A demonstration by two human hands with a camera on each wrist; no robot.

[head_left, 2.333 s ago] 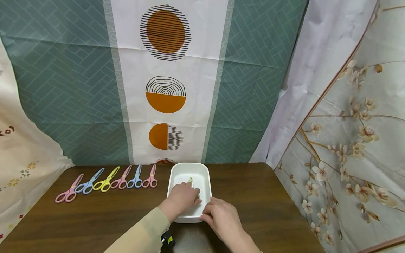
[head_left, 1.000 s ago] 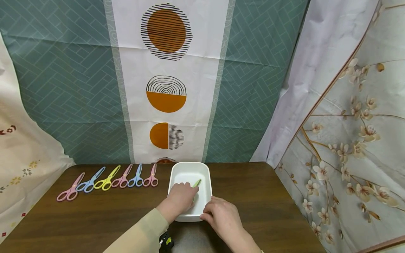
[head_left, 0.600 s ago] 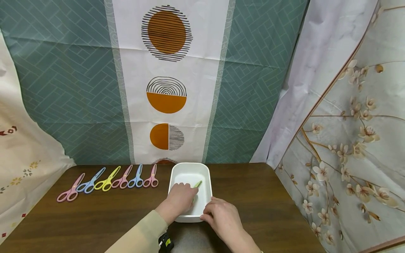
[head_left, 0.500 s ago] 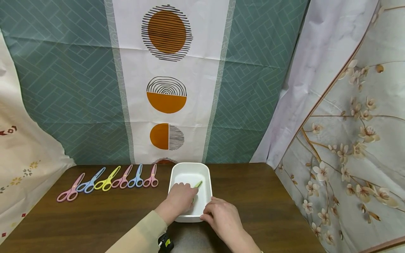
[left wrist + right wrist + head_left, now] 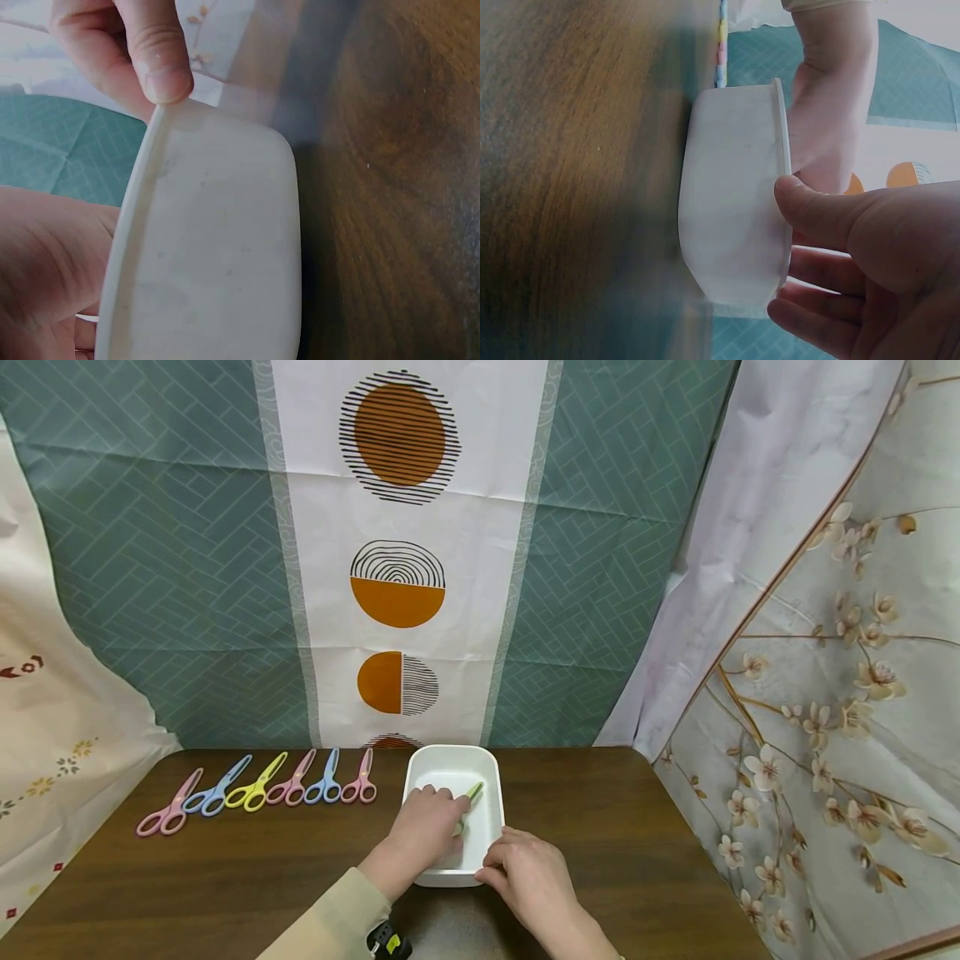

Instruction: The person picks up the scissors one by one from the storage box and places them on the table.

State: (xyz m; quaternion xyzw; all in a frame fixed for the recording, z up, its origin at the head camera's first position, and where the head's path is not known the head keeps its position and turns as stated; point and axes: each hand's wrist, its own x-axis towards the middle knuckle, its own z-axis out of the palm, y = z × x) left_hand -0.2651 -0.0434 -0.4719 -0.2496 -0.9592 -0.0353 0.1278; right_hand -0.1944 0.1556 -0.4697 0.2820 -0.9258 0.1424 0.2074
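Note:
A white rectangular tray (image 5: 444, 878) stands on the table in the head view. My left hand (image 5: 422, 827) reaches into it and holds light green scissors (image 5: 474, 791), whose tip points up and to the right. Most of the scissors is hidden by that hand. At the tray's near right corner my right hand (image 5: 528, 877) pinches the rim. The right wrist view shows the thumb of the right hand (image 5: 900, 240) against the outside of the tray's wall (image 5: 735, 187). In the left wrist view, the left hand (image 5: 45, 277) is behind the tray wall (image 5: 210, 240), its grip unseen.
Several scissors lie in a row left of the tray, among them yellow scissors (image 5: 255, 785) and blue scissors (image 5: 325, 781). The brown wooden table (image 5: 600, 827) extends to the right. A patterned cloth (image 5: 405, 610) hangs behind its far edge.
The green scissors have turned in the tray, from pointing straight away to pointing up and right, and more of them shows. The left hand has shifted slightly left. The right hand stays on the rim.

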